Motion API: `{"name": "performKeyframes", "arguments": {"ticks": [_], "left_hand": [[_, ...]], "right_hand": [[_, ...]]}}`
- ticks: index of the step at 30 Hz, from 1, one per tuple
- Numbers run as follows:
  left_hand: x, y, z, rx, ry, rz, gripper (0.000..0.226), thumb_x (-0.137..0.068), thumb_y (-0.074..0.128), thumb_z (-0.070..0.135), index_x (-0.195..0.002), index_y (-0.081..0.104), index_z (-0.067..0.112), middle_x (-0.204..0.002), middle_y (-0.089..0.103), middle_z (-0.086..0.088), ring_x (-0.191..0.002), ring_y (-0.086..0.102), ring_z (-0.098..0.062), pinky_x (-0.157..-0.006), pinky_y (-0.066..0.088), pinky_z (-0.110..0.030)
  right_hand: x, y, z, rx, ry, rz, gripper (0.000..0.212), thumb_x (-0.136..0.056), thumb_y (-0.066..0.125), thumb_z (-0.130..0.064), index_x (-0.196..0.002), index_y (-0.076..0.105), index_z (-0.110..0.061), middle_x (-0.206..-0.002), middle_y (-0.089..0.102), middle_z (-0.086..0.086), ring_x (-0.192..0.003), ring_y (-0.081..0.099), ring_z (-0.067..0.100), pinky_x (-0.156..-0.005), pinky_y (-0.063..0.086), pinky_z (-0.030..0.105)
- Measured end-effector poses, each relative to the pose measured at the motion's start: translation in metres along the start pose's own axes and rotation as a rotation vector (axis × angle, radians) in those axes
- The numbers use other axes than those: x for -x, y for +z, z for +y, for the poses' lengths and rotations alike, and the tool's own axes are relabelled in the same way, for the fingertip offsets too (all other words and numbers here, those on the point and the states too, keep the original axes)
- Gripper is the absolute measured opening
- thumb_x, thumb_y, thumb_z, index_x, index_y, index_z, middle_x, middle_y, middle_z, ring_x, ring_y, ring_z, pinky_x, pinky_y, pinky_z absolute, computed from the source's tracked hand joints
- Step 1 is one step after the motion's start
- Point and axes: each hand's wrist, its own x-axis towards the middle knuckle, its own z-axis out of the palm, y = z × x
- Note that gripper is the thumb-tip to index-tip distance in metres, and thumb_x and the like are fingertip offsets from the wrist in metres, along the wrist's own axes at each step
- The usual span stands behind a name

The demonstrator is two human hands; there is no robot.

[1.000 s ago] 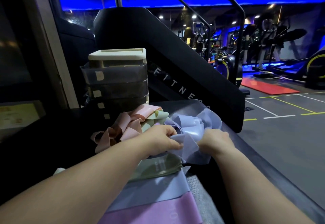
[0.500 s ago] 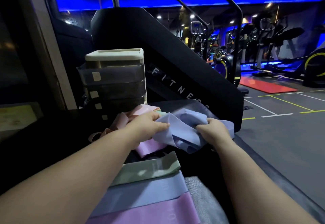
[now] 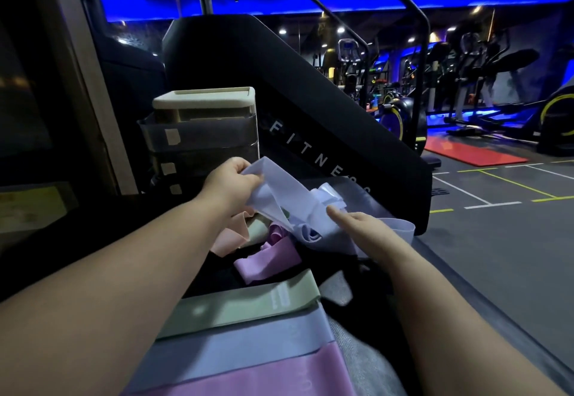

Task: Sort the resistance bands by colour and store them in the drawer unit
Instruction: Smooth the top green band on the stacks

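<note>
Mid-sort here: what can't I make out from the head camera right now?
Head view:
- Drawer unit: lower drawers hidden behind the left hand and the light blue band; contents too dark.
- Pink bands: count hidden under the left forearm.
- Right hand: most fingers hidden by its back; grip unclear.
- Purple flat band: cut off by the bottom edge.
</note>
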Motion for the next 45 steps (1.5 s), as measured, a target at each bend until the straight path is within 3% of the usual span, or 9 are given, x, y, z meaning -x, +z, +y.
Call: {"name": "performKeyframes", "arguments": {"ticks": [2, 6, 9, 14, 20, 26, 30, 35, 45], "left_hand": [[-0.003, -0.005, 0.0, -0.029, -0.006, 0.05, 0.011, -0.093, 0.058, 0.022, -0.098, 0.058, 0.012, -0.086, 0.057, -0.009, -0.071, 0.053, -0.02, -0.053, 0.043, -0.029], [-0.009, -0.014, -0.003, -0.012, 0.005, 0.113, 0.011, -0.095, 0.055, 0.023, -0.094, 0.054, 0.012, -0.08, 0.052, -0.008, -0.068, 0.049, -0.02, -0.054, 0.037, -0.028], [-0.013, -0.021, -0.007, -0.028, -0.018, 0.181, 0.012, -0.093, 0.056, 0.024, -0.09, 0.054, 0.013, -0.08, 0.051, -0.008, -0.072, 0.047, -0.022, -0.062, 0.036, -0.031], [-0.013, -0.03, -0.016, -0.062, -0.08, 0.185, 0.017, -0.092, 0.058, 0.028, -0.077, 0.052, 0.021, -0.08, 0.052, -0.006, -0.074, 0.048, -0.021, -0.064, 0.038, -0.032], [-0.012, -0.036, -0.02, -0.017, -0.11, 0.223, 0.012, -0.093, 0.057, 0.028, -0.091, 0.055, 0.016, -0.08, 0.05, -0.007, -0.073, 0.046, -0.023, -0.057, 0.036, -0.029], [-0.011, -0.041, -0.006, 0.098, -0.023, 0.225, 0.015, -0.095, 0.055, 0.024, -0.08, 0.051, 0.022, -0.078, 0.048, -0.004, -0.07, 0.045, -0.019, -0.056, 0.036, -0.029], [-0.011, -0.039, 0.005, 0.139, 0.042, 0.215, 0.015, -0.094, 0.055, 0.026, -0.079, 0.052, 0.027, -0.079, 0.051, -0.002, -0.071, 0.048, -0.017, -0.056, 0.037, -0.028], [-0.01, -0.032, 0.016, 0.176, 0.1, 0.137, 0.01, -0.094, 0.056, 0.029, -0.084, 0.055, 0.028, -0.085, 0.056, -0.004, -0.076, 0.052, -0.019, -0.058, 0.039, -0.029], [-0.01, -0.036, 0.031, 0.21, 0.113, 0.169, 0.009, -0.095, 0.056, 0.028, -0.086, 0.054, 0.025, -0.08, 0.054, 0.0, -0.071, 0.05, -0.013, -0.058, 0.04, -0.025]], "right_hand": [[0.007, 0.001, 0.003, 0.11, -0.02, 0.031, 0.1, -0.043, 0.054, -0.096, -0.124, 0.058, -0.037, -0.12, 0.058, -0.005, -0.121, 0.051, 0.021, -0.103, 0.041, 0.039], [0.019, -0.003, -0.003, 0.517, -0.187, 0.227, 0.054, -0.074, 0.066, -0.06, -0.119, 0.059, -0.032, -0.11, 0.058, -0.006, -0.117, 0.038, 0.021, -0.087, 0.032, 0.035], [0.02, -0.003, -0.002, 0.601, -0.145, 0.318, 0.038, -0.077, 0.064, -0.06, -0.106, 0.066, -0.036, -0.119, 0.055, -0.008, -0.115, 0.035, 0.023, -0.09, 0.031, 0.037], [0.019, -0.003, 0.0, 0.639, -0.108, 0.272, 0.023, -0.081, 0.058, -0.058, -0.089, 0.059, -0.036, -0.099, 0.058, -0.01, -0.111, 0.049, 0.021, -0.081, 0.027, 0.037], [0.02, 0.0, 0.002, 0.462, -0.1, 0.214, 0.061, -0.069, 0.069, -0.062, -0.116, 0.045, -0.032, -0.11, 0.044, -0.007, -0.111, 0.049, 0.02, -0.092, 0.032, 0.04], [0.021, 0.007, -0.005, 0.399, -0.291, 0.193, 0.042, -0.073, 0.07, -0.058, -0.106, 0.053, -0.039, -0.108, 0.05, -0.009, -0.108, 0.048, 0.014, -0.089, 0.034, 0.037], [0.022, 0.018, -0.011, 0.452, -0.402, 0.196, 0.054, -0.077, 0.069, -0.056, -0.126, 0.053, -0.042, -0.122, 0.051, -0.008, -0.121, 0.038, 0.017, -0.088, 0.027, 0.034], [0.027, 0.029, -0.017, 0.39, -0.534, 0.427, 0.045, -0.073, 0.074, -0.048, -0.113, 0.058, -0.033, -0.105, 0.049, -0.007, -0.108, 0.044, 0.02, -0.084, 0.028, 0.031], [0.031, 0.027, -0.014, 0.519, -0.206, 0.259, 0.035, -0.077, 0.062, -0.05, -0.096, 0.053, -0.021, -0.084, 0.057, -0.006, -0.082, 0.054, 0.02, -0.062, 0.035, 0.032]]}}
